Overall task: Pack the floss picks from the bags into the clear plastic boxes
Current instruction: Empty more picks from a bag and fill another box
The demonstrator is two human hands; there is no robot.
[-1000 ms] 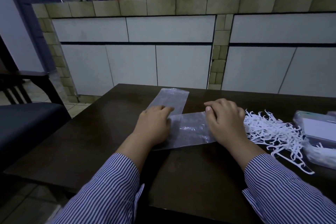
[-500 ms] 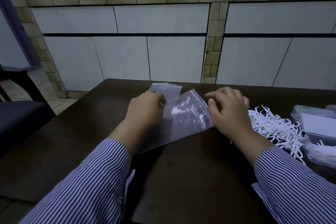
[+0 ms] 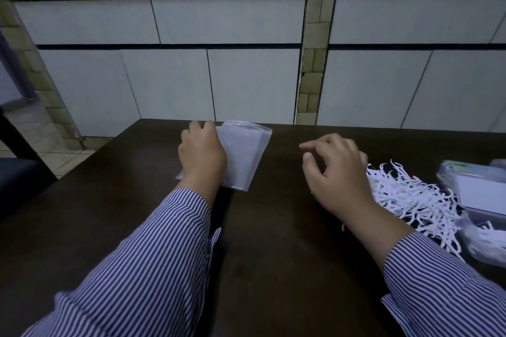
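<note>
Two empty clear plastic bags [image 3: 244,156] lie stacked near the far edge of the dark wooden table [image 3: 273,254]. My left hand [image 3: 201,152] rests flat on their left side, pressing them down. My right hand [image 3: 332,169] hovers to the right of the bags, fingers loosely curled, holding nothing. A loose pile of white floss picks [image 3: 410,197] lies just right of that hand. At the right edge a clear plastic box [image 3: 477,186] with a white label stands behind the pile, and a bag of floss picks [image 3: 487,241] lies in front of it.
A tiled counter front with white panels [image 3: 232,63] rises behind the table. A dark chair [image 3: 19,172] stands at the left beside the table's corner.
My left hand slid the loose bag away onto the other one at the far edge. My right hand let go of the bag and drew back to the right.
</note>
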